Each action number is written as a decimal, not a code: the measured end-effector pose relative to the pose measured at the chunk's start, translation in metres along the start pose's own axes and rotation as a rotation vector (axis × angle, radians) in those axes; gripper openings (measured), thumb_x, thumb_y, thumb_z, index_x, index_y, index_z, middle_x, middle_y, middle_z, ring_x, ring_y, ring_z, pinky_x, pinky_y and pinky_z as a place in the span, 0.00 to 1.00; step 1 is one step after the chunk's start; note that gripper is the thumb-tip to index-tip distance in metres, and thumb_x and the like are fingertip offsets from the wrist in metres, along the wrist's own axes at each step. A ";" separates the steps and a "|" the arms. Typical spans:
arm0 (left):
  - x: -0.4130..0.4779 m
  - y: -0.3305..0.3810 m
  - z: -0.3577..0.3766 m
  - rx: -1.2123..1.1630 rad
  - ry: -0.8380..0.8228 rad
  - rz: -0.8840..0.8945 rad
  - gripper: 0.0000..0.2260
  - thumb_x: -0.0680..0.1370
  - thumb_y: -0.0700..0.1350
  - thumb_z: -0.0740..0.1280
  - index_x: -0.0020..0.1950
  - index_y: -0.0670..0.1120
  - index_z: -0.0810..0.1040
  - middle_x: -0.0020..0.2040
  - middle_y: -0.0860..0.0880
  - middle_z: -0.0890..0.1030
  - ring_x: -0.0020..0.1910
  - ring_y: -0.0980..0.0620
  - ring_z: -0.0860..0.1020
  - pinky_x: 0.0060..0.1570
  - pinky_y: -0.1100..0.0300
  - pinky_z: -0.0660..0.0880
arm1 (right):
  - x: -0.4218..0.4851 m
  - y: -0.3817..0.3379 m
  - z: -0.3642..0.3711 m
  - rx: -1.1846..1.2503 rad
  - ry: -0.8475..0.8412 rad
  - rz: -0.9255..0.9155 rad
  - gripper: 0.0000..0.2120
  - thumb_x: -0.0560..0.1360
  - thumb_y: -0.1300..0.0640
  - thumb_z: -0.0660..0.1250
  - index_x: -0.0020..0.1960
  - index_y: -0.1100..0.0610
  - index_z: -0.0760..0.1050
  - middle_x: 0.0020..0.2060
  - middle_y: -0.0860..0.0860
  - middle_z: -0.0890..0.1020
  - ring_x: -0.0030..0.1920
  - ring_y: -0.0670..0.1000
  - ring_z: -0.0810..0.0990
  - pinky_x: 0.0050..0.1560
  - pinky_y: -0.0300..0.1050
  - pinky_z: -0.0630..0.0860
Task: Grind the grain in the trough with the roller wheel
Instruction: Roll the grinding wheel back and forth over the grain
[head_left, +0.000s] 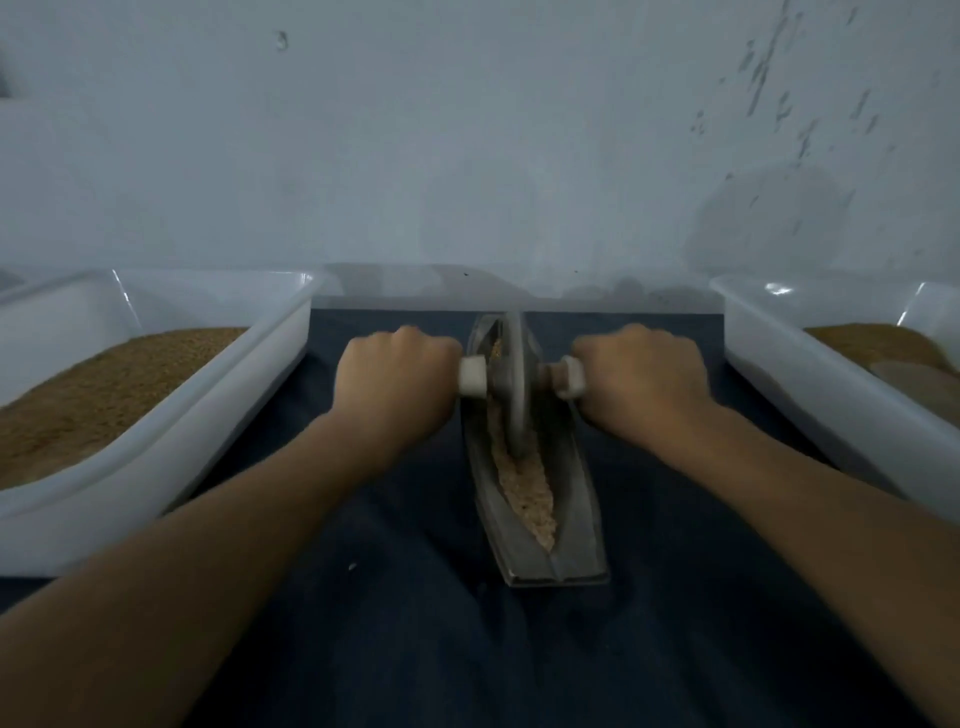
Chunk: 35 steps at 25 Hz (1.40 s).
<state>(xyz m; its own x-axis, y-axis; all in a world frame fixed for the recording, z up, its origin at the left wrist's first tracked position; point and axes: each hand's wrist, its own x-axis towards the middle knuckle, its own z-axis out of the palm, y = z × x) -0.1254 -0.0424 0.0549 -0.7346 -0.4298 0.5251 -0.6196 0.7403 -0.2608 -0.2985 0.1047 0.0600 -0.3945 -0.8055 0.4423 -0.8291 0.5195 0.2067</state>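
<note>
One metal trough (540, 525) lay centre frame on a dark cloth (405, 634), one strip of crushed grain (524, 488) along its groove. The left hand (395, 379) and right hand (644, 379) each gripped a handle of the single roller wheel (517, 379) standing in its far half. Two white tubs of brown grain flanked them: left tub (208, 447), right tub (810, 410).

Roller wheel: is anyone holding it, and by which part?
Both hands hold the roller wheel: left hand gripping its left handle, right hand gripping its right handle, over the trough.
</note>
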 end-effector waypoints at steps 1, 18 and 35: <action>0.015 0.000 0.002 -0.006 -0.049 -0.037 0.01 0.75 0.45 0.66 0.46 0.49 0.77 0.34 0.51 0.70 0.31 0.48 0.70 0.31 0.56 0.64 | 0.016 -0.003 -0.001 0.035 -0.069 0.027 0.06 0.73 0.51 0.69 0.42 0.48 0.73 0.39 0.48 0.78 0.40 0.55 0.78 0.37 0.46 0.69; 0.018 0.000 0.003 -0.039 -0.098 -0.075 0.01 0.76 0.45 0.66 0.46 0.49 0.76 0.37 0.50 0.73 0.35 0.46 0.74 0.34 0.54 0.67 | 0.022 -0.004 -0.001 0.017 -0.051 0.014 0.07 0.73 0.51 0.70 0.42 0.48 0.71 0.38 0.48 0.75 0.43 0.56 0.80 0.36 0.45 0.69; -0.025 -0.004 -0.010 -0.021 0.158 0.129 0.13 0.66 0.45 0.69 0.36 0.51 0.63 0.28 0.54 0.59 0.23 0.52 0.56 0.26 0.63 0.52 | -0.038 0.007 0.002 -0.037 0.190 -0.078 0.13 0.67 0.50 0.68 0.37 0.48 0.63 0.29 0.44 0.64 0.28 0.51 0.66 0.28 0.39 0.50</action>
<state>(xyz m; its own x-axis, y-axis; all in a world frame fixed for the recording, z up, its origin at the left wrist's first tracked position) -0.1020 -0.0291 0.0509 -0.7536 -0.2456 0.6097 -0.5164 0.7951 -0.3181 -0.2904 0.1389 0.0425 -0.2447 -0.7773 0.5796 -0.8378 0.4704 0.2772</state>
